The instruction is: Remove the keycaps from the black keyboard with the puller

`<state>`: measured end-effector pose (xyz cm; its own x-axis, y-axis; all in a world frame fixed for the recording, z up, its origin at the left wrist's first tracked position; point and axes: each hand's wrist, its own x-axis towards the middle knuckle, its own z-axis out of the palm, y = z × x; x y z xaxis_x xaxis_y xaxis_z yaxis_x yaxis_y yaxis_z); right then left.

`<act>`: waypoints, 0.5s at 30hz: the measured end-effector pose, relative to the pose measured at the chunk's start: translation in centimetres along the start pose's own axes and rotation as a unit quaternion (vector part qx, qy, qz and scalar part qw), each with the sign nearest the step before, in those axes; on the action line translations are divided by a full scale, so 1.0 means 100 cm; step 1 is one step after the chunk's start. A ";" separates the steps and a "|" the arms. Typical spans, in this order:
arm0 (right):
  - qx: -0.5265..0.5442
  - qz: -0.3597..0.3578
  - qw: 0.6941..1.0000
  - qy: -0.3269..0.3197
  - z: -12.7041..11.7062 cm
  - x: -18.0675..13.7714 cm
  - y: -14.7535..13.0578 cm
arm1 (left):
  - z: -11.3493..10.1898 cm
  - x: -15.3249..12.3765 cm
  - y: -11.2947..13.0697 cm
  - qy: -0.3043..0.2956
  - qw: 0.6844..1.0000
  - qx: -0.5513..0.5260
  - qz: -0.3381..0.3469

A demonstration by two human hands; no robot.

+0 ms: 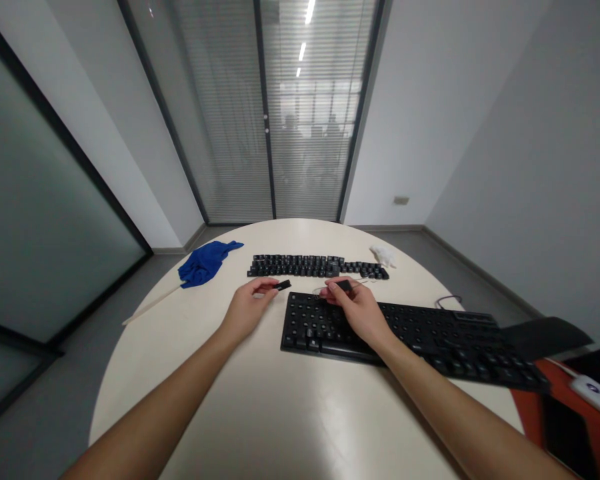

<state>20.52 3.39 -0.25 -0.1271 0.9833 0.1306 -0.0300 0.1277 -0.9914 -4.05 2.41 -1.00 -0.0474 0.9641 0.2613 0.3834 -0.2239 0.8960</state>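
Two keycaps are up off the table, one in each hand. The left hand [247,308] pinches a small black keycap [283,285] between thumb and forefinger, the other fingers curled under, and holds it just off the black keyboard's [430,333] far-left corner. The right hand [360,310] is closed on a second black keycap [344,285], gripped at the fingertips above the keyboard's far edge, wrist lying across the keys. A thin wire loop [320,291] shows just beside those fingers. Whether they hold it too is too small to tell.

Beyond both hands the loose keycaps [315,266] lie in neat rows, with a blue cloth [205,262] off to the left and a white wad [383,255] to the right, all on the round white table [260,413].

My read is that this is the cap-by-cap stage, with single keys passing between the keyboard and those rows. Either cap would now need a precise placement: square to its spot, lowered straight, and the pinch eased off without knocking its neighbours. The bare sockets are too small to make out.
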 end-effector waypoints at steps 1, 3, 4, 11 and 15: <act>-0.013 -0.001 1.000 -0.002 -0.002 0.001 -0.001 | -0.008 0.004 -0.004 -0.001 0.999 0.052 0.009; -0.037 0.000 0.999 -0.008 -0.006 0.001 -0.003 | -0.024 0.010 -0.014 0.000 0.989 0.146 0.012; -0.048 0.001 0.999 -0.011 -0.007 0.001 -0.004 | -0.031 0.013 -0.018 0.003 0.983 0.182 0.010; -0.085 0.030 0.996 -0.029 -0.011 0.001 -0.002 | -0.056 0.023 -0.047 -0.003 0.946 0.322 0.014; -0.169 0.018 0.985 -0.039 -0.013 -0.001 -0.005 | -0.060 0.029 -0.058 0.002 0.940 0.339 0.021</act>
<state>21.83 3.37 0.26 -0.1979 0.9766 0.0836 0.3059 0.1426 -0.9413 -12.00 5.63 -3.30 -0.0221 0.9558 0.2933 0.8851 -0.1177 0.4502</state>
